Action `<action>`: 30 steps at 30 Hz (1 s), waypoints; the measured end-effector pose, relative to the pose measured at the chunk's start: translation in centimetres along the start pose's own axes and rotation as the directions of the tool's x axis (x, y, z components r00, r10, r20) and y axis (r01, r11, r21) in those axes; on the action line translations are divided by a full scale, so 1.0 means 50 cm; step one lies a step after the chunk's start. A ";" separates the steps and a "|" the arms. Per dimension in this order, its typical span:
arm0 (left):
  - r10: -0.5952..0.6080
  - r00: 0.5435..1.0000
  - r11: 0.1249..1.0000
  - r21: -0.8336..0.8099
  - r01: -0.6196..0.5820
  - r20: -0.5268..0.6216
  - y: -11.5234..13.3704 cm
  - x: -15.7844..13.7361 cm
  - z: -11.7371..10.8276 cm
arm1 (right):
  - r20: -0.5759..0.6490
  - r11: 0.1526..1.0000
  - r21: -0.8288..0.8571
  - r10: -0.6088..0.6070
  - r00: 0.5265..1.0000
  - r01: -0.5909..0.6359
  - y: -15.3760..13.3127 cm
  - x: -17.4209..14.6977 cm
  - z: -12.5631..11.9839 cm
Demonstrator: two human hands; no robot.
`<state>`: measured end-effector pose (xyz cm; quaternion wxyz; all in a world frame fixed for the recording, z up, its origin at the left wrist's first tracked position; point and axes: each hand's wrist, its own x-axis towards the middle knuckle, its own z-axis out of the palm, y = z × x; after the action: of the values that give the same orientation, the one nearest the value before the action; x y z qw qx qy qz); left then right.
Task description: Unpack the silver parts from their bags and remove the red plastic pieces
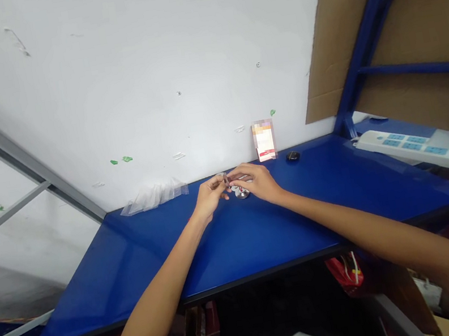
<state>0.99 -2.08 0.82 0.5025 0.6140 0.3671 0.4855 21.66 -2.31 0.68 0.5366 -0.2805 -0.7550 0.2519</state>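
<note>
My left hand (209,196) is closed in a pinch, its thumb and fingers on a small greyish, shiny piece (226,180) too small to name. From the other side, my right hand (258,179) has its fingertips closed together against the same piece, over the blue table. Just below the fingers, a round silver metal part (242,193) rests on the tabletop, with a bit of red and white showing at its top. My right fingers partly cover it.
Clear plastic bags (154,196) lie overlapping along the wall at the left. A pale card (265,141) leans on the wall, beside a small black object (292,156). On the right is a white power strip (423,149) with blue sockets. The blue table (237,246) has a dark front edge.
</note>
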 end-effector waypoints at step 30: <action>0.010 1.000 0.999 0.051 -0.011 0.006 0.025 -0.001 -0.017 | 0.034 0.998 0.014 -0.067 0.997 0.066 0.002 0.006 -0.010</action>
<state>0.13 -2.18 2.02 0.4851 0.6300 0.3747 0.4768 22.09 -2.00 0.97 0.5333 -0.2475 -0.7714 0.2435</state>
